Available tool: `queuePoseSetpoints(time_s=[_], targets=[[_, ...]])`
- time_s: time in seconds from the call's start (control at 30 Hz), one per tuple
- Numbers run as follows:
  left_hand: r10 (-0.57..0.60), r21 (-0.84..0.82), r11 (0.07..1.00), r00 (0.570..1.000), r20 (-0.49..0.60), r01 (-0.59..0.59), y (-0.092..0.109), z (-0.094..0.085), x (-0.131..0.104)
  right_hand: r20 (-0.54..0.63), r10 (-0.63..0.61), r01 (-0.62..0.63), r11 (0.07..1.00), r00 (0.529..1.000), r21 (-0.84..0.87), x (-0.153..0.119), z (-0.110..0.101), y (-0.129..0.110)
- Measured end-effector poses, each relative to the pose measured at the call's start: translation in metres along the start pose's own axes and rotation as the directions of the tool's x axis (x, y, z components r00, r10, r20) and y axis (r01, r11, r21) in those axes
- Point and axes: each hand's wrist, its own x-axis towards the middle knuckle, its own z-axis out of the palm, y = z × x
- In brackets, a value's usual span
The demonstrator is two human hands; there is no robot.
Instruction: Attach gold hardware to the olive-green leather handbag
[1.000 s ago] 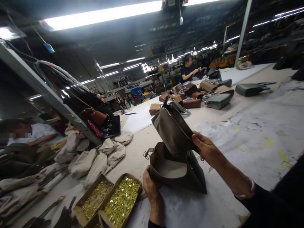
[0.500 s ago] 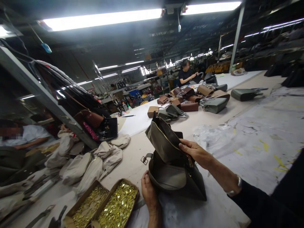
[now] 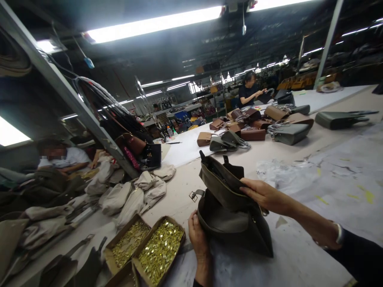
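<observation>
- Fingers of your right hand [image 3: 265, 195] lie flat and together over the folded-back flap of the olive bag [image 3: 236, 223], thumb under it, pinching the flap against the bag's open mouth.
- Your left hand [image 3: 199, 239] is curled round the bag's near-left lower edge, thumb against the outside wall, steadying it.
- The olive bag stands upright on the worktable [image 3: 299, 255], mouth open and pale lining showing, near the table's front edge; a metal buckle [image 3: 194, 195] on a short strap sticks out from its left side.
- Just left of your left hand sit two open cardboard boxes of brass hardware [image 3: 149, 251], the nearer one almost touching your wrist.
- Beyond the boxes, cloth dust bags [image 3: 134, 199] are heaped along the table's left edge under a slanting metal shelf rail [image 3: 89, 123].
- To your right the tabletop is open, covered with stained paper and a crumpled clear plastic sheet [image 3: 278, 171].
- Farther along the table, well apart from your bag, lie finished handbags [image 3: 254, 127] in brown and grey.
- A person [image 3: 249, 89] works at the far end; another person [image 3: 64, 157] sits low on the left behind the rail.
- No brand, label or writing is readable anywhere.
</observation>
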Motion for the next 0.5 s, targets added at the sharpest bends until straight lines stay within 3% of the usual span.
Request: queuePoseSetpoints(time_s=[0.13,0.3,0.37,0.5], targets=[[-0.010,0.020,1.000,1.000,-0.012,0.010,0.007,-0.002,-0.001,0.057,0.104,-0.102,0.994,0.993,-0.032,-0.019,-0.011,-0.002],[0.016,0.025,1.000,0.999,-0.042,-0.015,0.043,-0.012,-0.001,0.072,0.049,-0.047,0.999,0.996,-0.023,-0.031,-0.019,0.000],[0.046,0.041,0.998,0.999,0.021,-0.047,0.063,-0.011,-0.002,0.082,0.029,-0.028,1.000,0.996,-0.008,-0.030,-0.018,0.000],[0.078,0.233,0.964,0.973,0.218,-0.130,0.093,0.003,0.001,0.146,0.004,-0.011,0.999,0.989,0.042,-0.025,-0.011,-0.002]])
